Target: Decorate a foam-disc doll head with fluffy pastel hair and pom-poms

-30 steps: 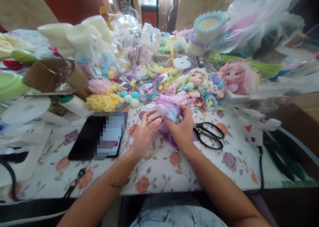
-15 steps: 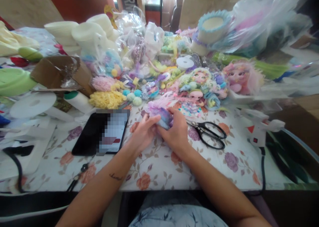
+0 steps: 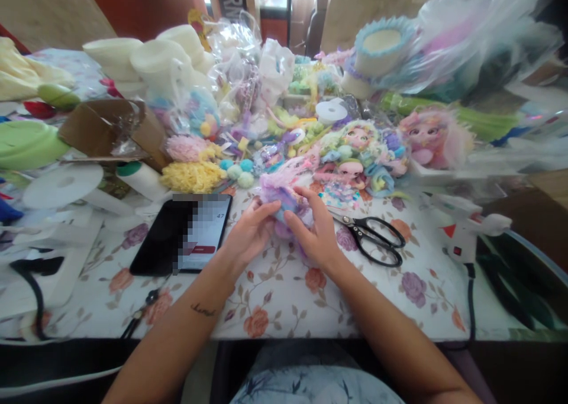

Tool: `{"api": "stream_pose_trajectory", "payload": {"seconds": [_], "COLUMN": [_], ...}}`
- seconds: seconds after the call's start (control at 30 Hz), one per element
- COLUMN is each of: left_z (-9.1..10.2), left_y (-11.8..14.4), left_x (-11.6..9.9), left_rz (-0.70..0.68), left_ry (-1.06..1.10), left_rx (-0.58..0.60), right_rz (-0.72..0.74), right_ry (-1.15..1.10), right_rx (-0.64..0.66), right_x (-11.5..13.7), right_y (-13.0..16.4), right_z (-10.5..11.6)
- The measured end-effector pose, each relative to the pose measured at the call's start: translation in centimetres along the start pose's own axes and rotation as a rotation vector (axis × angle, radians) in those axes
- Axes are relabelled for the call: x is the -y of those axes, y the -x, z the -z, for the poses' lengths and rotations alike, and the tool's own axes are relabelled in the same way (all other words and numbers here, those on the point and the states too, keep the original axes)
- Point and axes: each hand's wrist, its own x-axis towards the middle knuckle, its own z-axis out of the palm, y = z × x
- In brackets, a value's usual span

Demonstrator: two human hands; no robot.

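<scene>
Floral tablecloth (image 3: 284,297), purple fluffy bundle (image 3: 284,200) clamped between both hands' fingers (image 3: 290,220)

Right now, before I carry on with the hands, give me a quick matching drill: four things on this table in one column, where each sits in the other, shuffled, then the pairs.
Things:
1. purple fluffy piece
2. scissors
3. phone
4. yellow pompom pile

Places:
A. flat on the floral cloth, left of the left hand
B. held between both hands, the right hand closed on it
C. behind the phone, beside the cardboard box
D. just right of the right hand, handles pointing right

Pairs: 1-B, 2-D, 3-A, 4-C
</scene>
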Motion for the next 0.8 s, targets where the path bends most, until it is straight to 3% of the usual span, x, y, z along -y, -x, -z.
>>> {"api": "stream_pose_trajectory", "payload": {"seconds": [0.37,0.6,0.8], "left_z": [0.3,0.2,0.0], "left_y": [0.0,-0.4,-0.1], "left_x": [0.3,0.5,0.3], "left_rz": [-0.052,-0.070,-0.081], "left_ry": [-0.056,0.041,0.049], "left_rx": [0.056,-0.025,-0.027], "right_rz": [-0.196,-0.199,-0.216], "right_ry": [-0.167,-0.227,-0.307], "right_rx": [-0.009,0.002,-0.011], "right_x": [-0.7,-1.1,-1.3], "right_y": [-0.3,-0.5,-0.2], "right_z": [-0.1,-0.2,-0.2]}}
